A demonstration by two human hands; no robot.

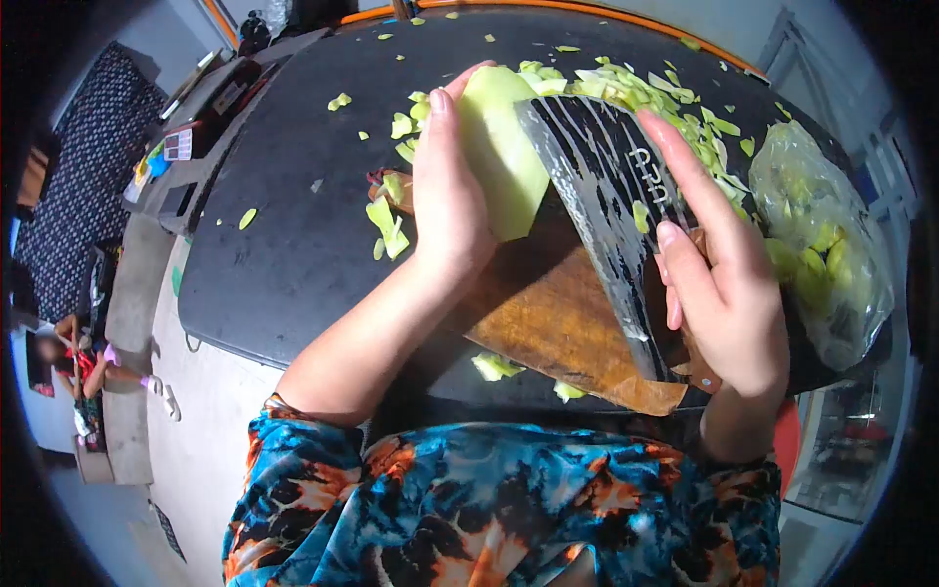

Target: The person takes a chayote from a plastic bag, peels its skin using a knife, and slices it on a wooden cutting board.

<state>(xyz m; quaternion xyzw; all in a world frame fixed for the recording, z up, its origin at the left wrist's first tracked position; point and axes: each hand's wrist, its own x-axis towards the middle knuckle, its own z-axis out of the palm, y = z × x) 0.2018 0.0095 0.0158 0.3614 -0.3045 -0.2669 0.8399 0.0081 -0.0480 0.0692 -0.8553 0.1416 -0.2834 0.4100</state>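
A large, smooth, pale-green piece of produce (501,157), bare of skin on the side in view, is tilted nearly upright above the far side of a brown wooden cutting board (548,308). The left hand (452,191) cups it from the side, palm against it, thumb along its upper edge, the other fingers largely hidden behind.

Against or just beside its right face is the upper corner of a broad, dark knife blade (597,186) with pale streaks and lettering; contact is hard to judge. The right hand (729,293) is closed around the knife, index finger stretched along the blade and thumb bent near its base. A brown wooden handle (701,367) shows below that hand, and a green scrap (641,216) clings to the blade.

Good control here would seem to call for a firm palm on the wet-looking flesh, left fingertips clear of the edge, and light, shallow strokes at a steady blade angle.

Beyond, a heap of green shavings (636,88) spreads over the black tabletop (293,196). At the right, a clear plastic bag (822,264) holds more green pieces. Far left, a seated person in red (83,367) appears sideways.
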